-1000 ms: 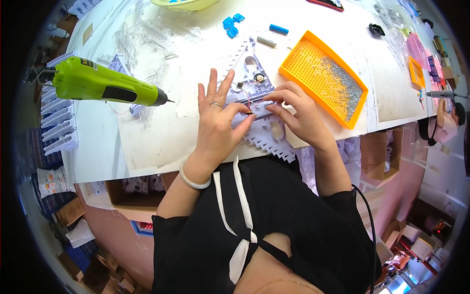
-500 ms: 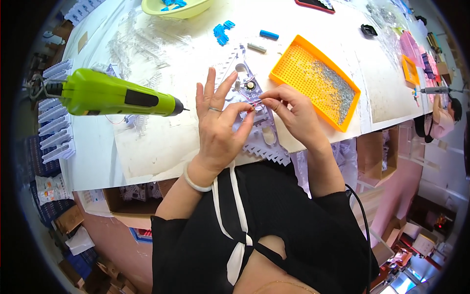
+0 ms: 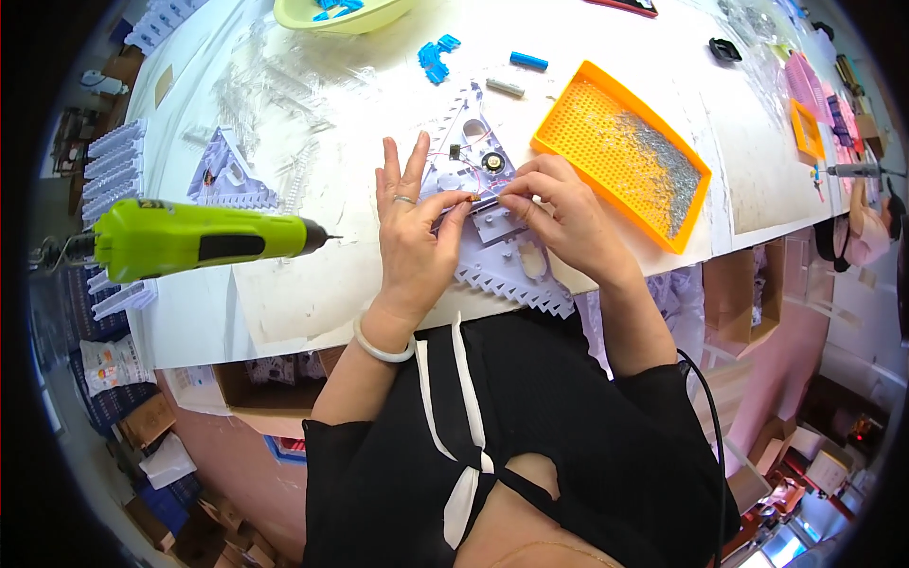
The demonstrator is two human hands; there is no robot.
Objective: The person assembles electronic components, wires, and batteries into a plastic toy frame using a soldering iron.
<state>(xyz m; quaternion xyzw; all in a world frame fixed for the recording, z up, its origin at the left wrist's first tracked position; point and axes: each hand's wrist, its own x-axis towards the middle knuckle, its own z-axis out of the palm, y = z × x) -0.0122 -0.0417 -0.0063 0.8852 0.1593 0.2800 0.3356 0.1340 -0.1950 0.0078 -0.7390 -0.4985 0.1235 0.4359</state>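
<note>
Since earlier: both hands sit lower on the white panel than a second ago, and the green power screwdriver hangs nearer the left hand.
Left hand: fingers spread and mostly apart; thumb and forefinger come together on a small dark strip at the panel's middle; palm rests on the surface.
Right hand: fingertips pinched together on the other end of the same strip, so the two hands meet over it. Whether the strip is seated or merely held, I cannot tell.
Panel: a white triangular plastic piece with toothed edges, lying flat at the near edge of the surface, under both hands; a round dark part and thin wires sit toward its point.
Doing it well: by my reading, the strip wants steady pressure from both ends at once, panel kept flat, the thin wires kept out from under the fingers.
Around: orange tray with small metal parts just right of the right hand; blue clips and a yellow-green bowl farther back; a second white panel off to the left.
</note>
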